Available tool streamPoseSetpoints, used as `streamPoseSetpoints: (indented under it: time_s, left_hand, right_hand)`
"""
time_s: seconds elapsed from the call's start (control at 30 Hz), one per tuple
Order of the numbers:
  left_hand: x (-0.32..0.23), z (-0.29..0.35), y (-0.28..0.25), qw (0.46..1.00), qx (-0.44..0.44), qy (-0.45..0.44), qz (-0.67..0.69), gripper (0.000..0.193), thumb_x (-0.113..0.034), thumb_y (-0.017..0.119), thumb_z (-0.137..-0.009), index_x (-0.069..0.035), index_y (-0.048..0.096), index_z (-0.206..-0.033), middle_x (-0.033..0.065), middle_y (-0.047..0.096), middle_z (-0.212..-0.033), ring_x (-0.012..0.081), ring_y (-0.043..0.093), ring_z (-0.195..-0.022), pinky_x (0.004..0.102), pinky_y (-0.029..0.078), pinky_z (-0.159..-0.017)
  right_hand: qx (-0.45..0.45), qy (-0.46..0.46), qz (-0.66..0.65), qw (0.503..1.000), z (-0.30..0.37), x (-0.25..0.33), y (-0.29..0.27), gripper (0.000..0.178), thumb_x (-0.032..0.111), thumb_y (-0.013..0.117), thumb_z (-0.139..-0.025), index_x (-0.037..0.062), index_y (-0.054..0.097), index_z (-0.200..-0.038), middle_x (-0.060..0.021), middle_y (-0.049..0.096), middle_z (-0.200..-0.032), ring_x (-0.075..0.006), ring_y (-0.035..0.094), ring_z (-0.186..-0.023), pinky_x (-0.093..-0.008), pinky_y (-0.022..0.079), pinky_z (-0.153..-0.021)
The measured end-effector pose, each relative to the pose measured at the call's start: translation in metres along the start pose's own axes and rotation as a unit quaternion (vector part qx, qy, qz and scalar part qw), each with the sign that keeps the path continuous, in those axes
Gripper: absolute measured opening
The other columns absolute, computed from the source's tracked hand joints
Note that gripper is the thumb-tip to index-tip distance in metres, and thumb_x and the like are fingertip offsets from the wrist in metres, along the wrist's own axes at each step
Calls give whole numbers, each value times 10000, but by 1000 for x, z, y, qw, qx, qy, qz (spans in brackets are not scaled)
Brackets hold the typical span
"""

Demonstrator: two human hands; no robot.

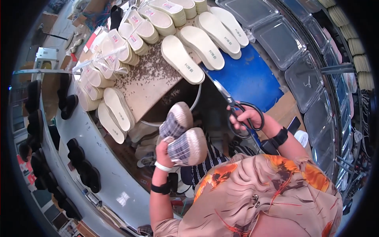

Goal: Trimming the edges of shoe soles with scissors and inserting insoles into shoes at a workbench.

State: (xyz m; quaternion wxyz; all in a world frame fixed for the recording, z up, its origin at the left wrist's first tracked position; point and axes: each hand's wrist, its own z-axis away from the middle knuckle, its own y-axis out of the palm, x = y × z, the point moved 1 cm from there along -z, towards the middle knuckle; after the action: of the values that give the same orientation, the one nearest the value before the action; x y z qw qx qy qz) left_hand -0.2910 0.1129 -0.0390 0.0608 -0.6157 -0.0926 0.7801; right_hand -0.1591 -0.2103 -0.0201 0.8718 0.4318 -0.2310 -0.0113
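Observation:
My left hand [163,152] is closed round a pair of plaid cloth shoes [185,147], with their ribbed pale toe ends facing up and right. A white band circles that wrist. In my right hand [248,117] is a pair of scissors [258,114] with large black handles, my fingers through the loops. The blades point up and left, toward the cream insoles [182,59] at the near edge of the work table. Below that edge, between the hands and the table, is a round bin [198,96] with a pale rim and dark inside.
Stacks of cream insoles [136,37], some tied with white strips, crowd the table [152,85], which is strewn with small brown bits. A blue panel [250,85] lies at right. Clear plastic trays [278,37] line the right side. Black shoes [85,166] stand on the grey surface at left.

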Motion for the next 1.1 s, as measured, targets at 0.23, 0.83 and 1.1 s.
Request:
streamPoseSetpoints:
  time_s: [0.23, 0.83, 1.1]
  left_hand:
    - [-5, 36, -58, 989, -23, 61, -134, 295, -111, 669, -634, -82, 641, -927, 96, 612, -1010, 287, 536, -968, 362, 403, -846]
    - [55, 48, -99, 985, -73, -23, -157, 203, -99, 622, -721, 0, 623, -899, 159, 622, -881, 309, 605, -835, 321, 459, -720]
    - [57, 30, -87, 996, -51, -61, -37, 166, -83, 640, -724, 16, 632, -858, 94, 646, -892, 245, 616, -807, 305, 461, -733]
  right_hand:
    - [11, -104, 622, 776, -59, 8, 83, 569, 383, 711, -668, 53, 490, -1076, -74, 551, -808, -193, 567, -787, -323, 442, -676]
    - [65, -146, 749, 643, -91, -19, 107, 520, 375, 714, -631, 98, 558, -1042, -86, 582, -774, -261, 584, -748, -351, 464, -679]
    - [32, -155, 808, 568, -84, -16, 92, 434, 308, 707, -664, 94, 561, -1012, -98, 589, -753, -290, 589, -675, -355, 472, -583]
